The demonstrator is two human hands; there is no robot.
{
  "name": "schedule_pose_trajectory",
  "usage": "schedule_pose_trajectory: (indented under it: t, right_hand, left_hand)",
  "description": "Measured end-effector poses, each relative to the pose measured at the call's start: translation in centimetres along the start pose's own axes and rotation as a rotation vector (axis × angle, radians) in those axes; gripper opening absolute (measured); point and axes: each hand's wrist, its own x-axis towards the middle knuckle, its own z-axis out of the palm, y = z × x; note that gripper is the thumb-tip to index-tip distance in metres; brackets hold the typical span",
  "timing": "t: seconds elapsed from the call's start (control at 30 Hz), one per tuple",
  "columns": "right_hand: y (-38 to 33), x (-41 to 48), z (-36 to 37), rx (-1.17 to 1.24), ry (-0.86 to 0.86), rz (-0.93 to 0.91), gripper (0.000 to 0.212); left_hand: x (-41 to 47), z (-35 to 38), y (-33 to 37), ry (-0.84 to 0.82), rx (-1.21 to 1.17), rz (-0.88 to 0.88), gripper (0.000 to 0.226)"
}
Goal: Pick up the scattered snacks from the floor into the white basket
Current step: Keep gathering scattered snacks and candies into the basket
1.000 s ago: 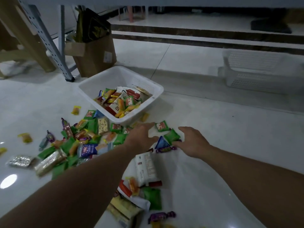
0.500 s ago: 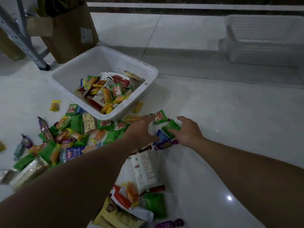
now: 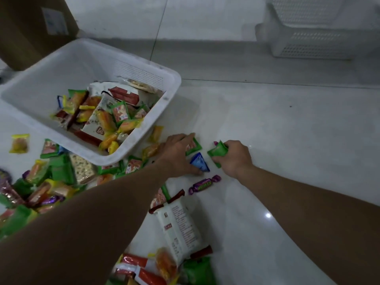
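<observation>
Right hand: is gripping a green packet, fingers curled round it.
Left hand: is lying spread over a green-red packet, thumb touching the blue wedge; worth closing on both before lifting.
White basket: is sitting just left, part full.

- The right half of the pale glossy tiled floor lies bare, from the right hand, curled round a green foil packet, out to the white perforated crate at the far right.
- The white plastic basket is open on top; its far half holds free room.
- A heap of wrapped snacks crowds the floor left of and before it.
- A blue triangular packet fills the gap between the hands; a purple twist-wrapped candy lies just nearer.
- A white printed packet blocks the near middle.
- A brown cardboard box closes the far left corner.
</observation>
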Motion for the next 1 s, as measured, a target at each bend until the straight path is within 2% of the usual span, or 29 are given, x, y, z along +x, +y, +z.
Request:
schedule_pose_trajectory:
  t: [0.2,0.33,0.43,0.67,1.0]
  right_hand:
    - [0.7,-1.1,-0.6,0.085,0.011,0.092,0.029]
    - [1.2,-1.9,-0.8,0.137,0.024,0.103,0.025]
    - [1.7,-2.3,-0.9,0.179,0.020,0.116,0.027]
    - [2.8,-3.2,-1.6,0.257,-0.015,0.144,0.028]
    - [4.1,-4.9,-3.1,0.313,-0.028,0.178,0.022]
  left_hand:
    - [0.9,0.2,1.2,0.002,-0.023,-0.005,0.116]
    - [0.6,0.9,2.4,0.007,-0.086,0.037,0.103]
    - [0.3,1.4,3.3,0.013,-0.090,0.069,0.084]
    - [-0.7,2.1,5.0,0.110,-0.107,0.098,0.053]
    - [-1.7,2.8,6.2,0.138,-0.265,0.057,0.034]
